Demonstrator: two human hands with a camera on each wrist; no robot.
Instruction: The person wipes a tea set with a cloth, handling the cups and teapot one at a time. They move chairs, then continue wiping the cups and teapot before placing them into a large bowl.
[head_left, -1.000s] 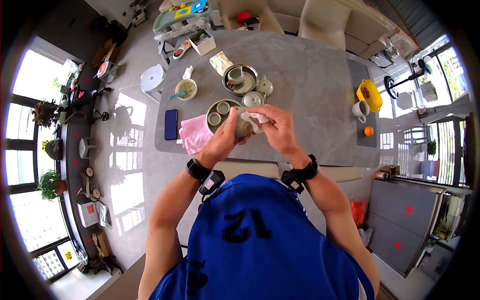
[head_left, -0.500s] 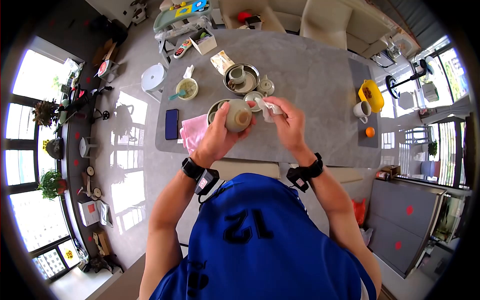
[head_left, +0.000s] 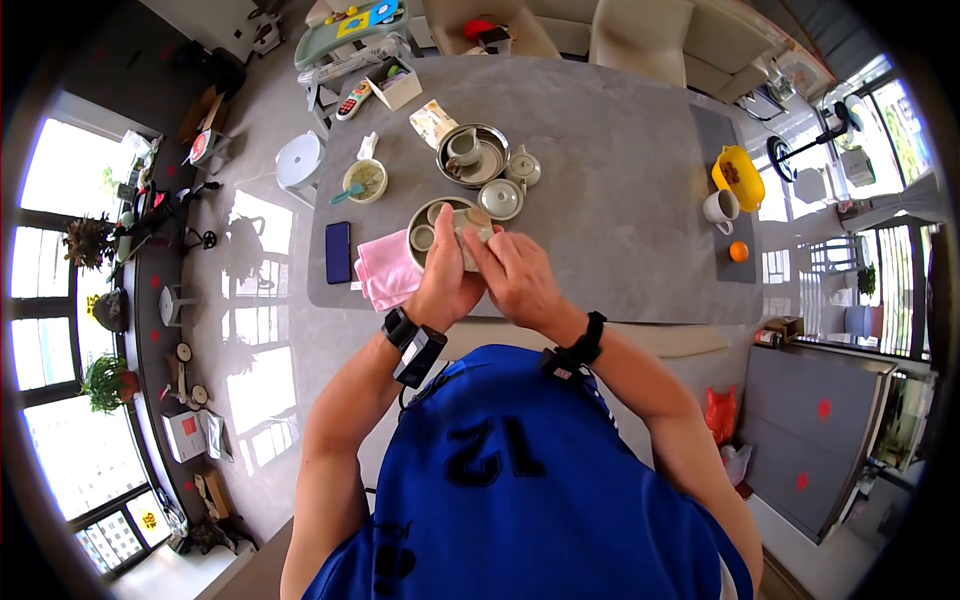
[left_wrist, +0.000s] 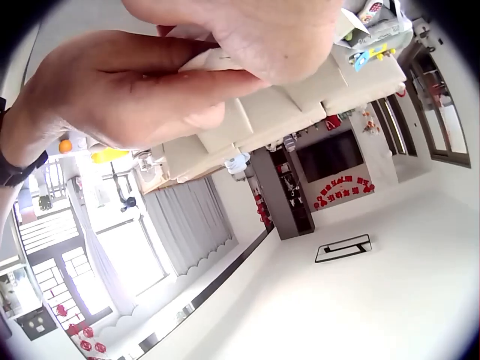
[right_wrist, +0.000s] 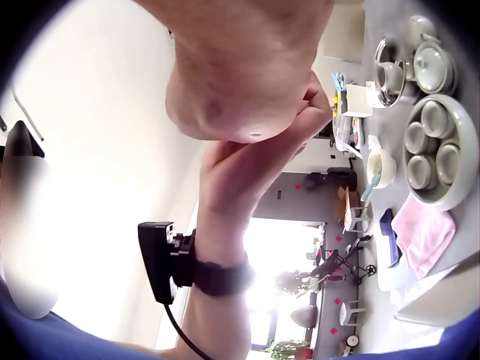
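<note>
In the head view, my left hand (head_left: 443, 288) grips a small grey-green ceramic bowl (head_left: 478, 217), its brown foot showing. My right hand (head_left: 527, 287) meets it from the right, fingers laid along the bowl and holding a white tissue, mostly hidden under them. A sliver of white tissue (left_wrist: 204, 58) peeks out between the hands in the left wrist view. Just beyond them, a round tray (right_wrist: 412, 184) carries several small cups (right_wrist: 421, 172). Behind that stand a lidded teapot (head_left: 501, 199) and a steel basin (head_left: 443, 172) with a grey-green pitcher (head_left: 463, 148) inside.
Left of the tray lie a pink cloth (head_left: 388, 270) and a phone (head_left: 338, 252). A bowl with a teal spoon (head_left: 365, 181) stands farther back. Along the right edge are a yellow basket (head_left: 745, 195), a white mug (head_left: 720, 207) and an orange (head_left: 739, 251).
My right hand, apart from the bowl half a second ago with the tissue hanging from its fingers, has moved left onto the bowl. My left hand keeps hold of the bowl, whose foot now faces farther away.
</note>
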